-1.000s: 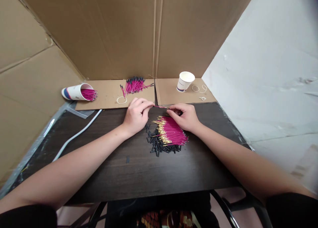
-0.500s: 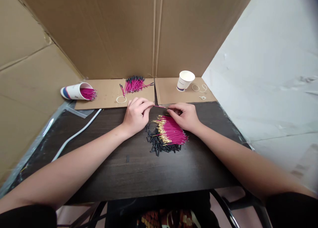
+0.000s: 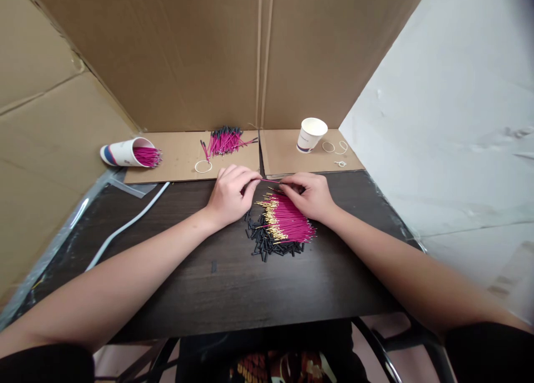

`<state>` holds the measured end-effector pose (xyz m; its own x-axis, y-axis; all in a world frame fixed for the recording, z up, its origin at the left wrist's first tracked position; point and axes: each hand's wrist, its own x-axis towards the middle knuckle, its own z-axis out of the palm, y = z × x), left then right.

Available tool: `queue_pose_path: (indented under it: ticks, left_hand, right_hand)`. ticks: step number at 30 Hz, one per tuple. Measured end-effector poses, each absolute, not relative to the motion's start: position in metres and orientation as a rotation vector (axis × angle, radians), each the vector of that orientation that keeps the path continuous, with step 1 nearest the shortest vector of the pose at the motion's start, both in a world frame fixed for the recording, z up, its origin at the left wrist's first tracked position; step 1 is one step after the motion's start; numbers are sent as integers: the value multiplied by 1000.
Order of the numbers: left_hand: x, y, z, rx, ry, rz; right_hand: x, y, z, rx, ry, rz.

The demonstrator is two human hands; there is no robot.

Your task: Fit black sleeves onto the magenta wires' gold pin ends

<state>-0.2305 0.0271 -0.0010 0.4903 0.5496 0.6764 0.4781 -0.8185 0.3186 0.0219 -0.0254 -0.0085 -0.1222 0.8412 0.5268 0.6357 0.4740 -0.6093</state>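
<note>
Magenta pin (image 3: 270, 180): bridges your fingertips, just beyond the gold-tipped pins (image 3: 291, 219) and black sleeves (image 3: 265, 248).
Gap: has just narrowed, so your two grips sit closer together and less pin shows.
Left hand (image 3: 231, 197): closed, pinching one end.
Right hand (image 3: 311, 198): closed around the other end; whether it hides a sleeve, you cannot tell.

Dark wood-grain table (image 3: 267, 294), cardboard walls (image 3: 187, 55)
</note>
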Motion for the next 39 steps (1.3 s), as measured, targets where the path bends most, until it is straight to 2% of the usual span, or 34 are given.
queue_pose_path:
  ticks: [16,39]
  left_hand:
    - [-229,27,1,2587,927,1231]
    - [-229,26,1,2574,952,1214]
  right_hand:
    - [21,-24,-15,-1268,-1686,464]
    - [22,-24,-12,-1267,-1701,431]
